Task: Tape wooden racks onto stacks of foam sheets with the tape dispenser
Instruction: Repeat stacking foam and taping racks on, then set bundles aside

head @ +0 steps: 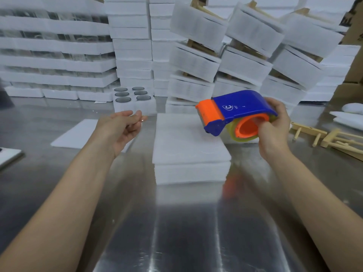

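Right hand [274, 132] grips tape dispenser [233, 112] above foam stack [188, 146] (left hand [121, 130] hovers loosely open, empty).

Bench [176, 242] is bare sheet metal, brushed, glossy, showing pale streaks of reflected overhead light. Back of the view is walled off by white foam block stacks [131, 46], floor-to-top of frame. Left stacks [55, 55] hold clear glassware between foam trays. One foam tray [133, 99] sits on the bench with six round dark openings. Brown cardboard boxes [351, 61] at far right. Lighting flat, cool.
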A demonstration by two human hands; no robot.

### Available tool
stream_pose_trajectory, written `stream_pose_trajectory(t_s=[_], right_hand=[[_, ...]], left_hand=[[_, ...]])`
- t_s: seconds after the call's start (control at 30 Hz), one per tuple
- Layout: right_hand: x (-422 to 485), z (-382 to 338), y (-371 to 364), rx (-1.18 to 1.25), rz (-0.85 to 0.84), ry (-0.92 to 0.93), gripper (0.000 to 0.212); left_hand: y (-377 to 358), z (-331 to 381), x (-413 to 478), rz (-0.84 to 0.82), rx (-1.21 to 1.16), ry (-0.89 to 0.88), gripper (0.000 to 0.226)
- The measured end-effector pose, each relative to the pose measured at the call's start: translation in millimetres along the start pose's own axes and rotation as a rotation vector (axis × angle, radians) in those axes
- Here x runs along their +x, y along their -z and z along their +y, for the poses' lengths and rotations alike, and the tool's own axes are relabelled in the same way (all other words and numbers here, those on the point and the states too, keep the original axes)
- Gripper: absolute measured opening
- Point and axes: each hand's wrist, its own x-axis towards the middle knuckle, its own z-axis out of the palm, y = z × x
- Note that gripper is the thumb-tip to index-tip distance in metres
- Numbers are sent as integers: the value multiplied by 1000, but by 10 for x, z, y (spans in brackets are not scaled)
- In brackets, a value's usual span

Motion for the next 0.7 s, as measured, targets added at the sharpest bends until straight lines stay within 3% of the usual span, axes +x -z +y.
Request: stream_pose_trajectory(t_s=[0.23,0.37,0.47,0.6,0.7], right_hand=[[-100,123,47,-63,-68,42,48],[-156,172,54,-97,-54,27,53],[-192,236,69,-151,-46,-18,55],[-226,264,76,-195,-52,-58,53],[-245,264,85,-196,-62,-55,52]], left_hand=[[-42,-411,16,102,260,30,34],[-130,-602,48,173,603,-128,30],[-214,-690,56,99,674,-187,27],[-140,-780,121,63,1214,-246,57],[-96,-786,113,-41,1468,-229,52]])
